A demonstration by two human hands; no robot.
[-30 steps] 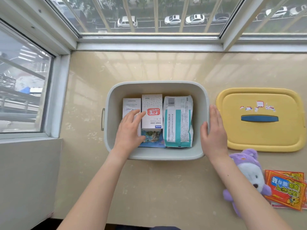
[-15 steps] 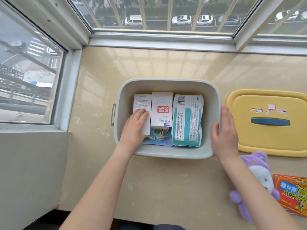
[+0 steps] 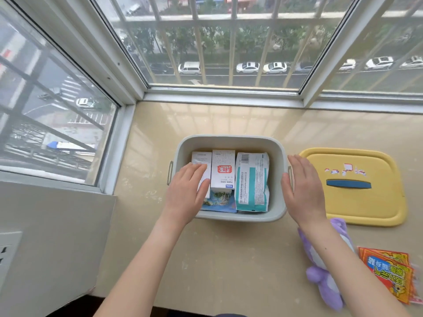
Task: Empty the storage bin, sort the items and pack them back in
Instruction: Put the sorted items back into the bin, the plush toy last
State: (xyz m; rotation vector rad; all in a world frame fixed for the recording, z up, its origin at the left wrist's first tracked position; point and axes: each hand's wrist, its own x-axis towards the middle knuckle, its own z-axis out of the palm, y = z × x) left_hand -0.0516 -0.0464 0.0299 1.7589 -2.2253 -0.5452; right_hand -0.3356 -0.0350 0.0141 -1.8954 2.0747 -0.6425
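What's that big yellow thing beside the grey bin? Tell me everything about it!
It's the yellow lid, a rounded rectangle that looks like smooth plastic with a raised rim. A blue handle sits in its middle, with torn sticker scraps above. It lies flat on the beige sill, right of the grey bin, not on it.

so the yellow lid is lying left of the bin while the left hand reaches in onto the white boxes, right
Not quite. The head view shows the yellow lid lying right of the bin, not left. The left hand does reach in, its fingers on the leftmost white box.
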